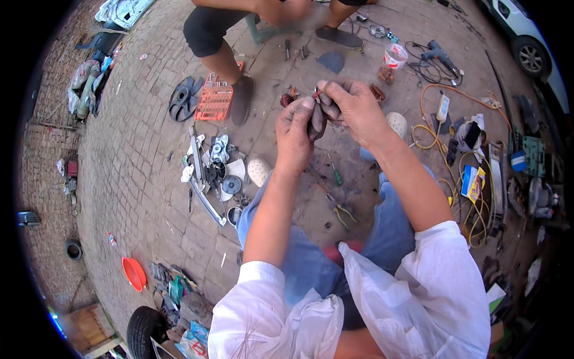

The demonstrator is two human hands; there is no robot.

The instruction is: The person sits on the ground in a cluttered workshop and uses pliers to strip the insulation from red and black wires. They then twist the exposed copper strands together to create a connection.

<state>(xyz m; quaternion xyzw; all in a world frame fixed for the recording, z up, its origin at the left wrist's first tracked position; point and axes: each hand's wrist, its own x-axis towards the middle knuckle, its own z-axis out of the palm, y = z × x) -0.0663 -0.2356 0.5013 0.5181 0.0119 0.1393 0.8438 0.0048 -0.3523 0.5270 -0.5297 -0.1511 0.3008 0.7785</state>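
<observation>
My left hand (295, 127) and my right hand (354, 109) meet in front of me, fingertips together. Between them they pinch a small reddish wire piece (317, 94); its lower part is hidden by darkened fingers. On the paving just beyond lie copper-coloured wire windings (287, 100), with another winding (376, 91) past my right hand. Below my hands, between my knees, rest a green-handled screwdriver (337, 176) and pliers (342, 216) with yellow-green handles.
A person (239, 36) sits opposite, beside an orange tool case (214, 103) and a black fan (183, 99). Metal and plastic parts (218, 167) lie left of my leg. At right are a corded power tool (441, 57), a power strip (442, 107), tangled cables and a car (526, 42).
</observation>
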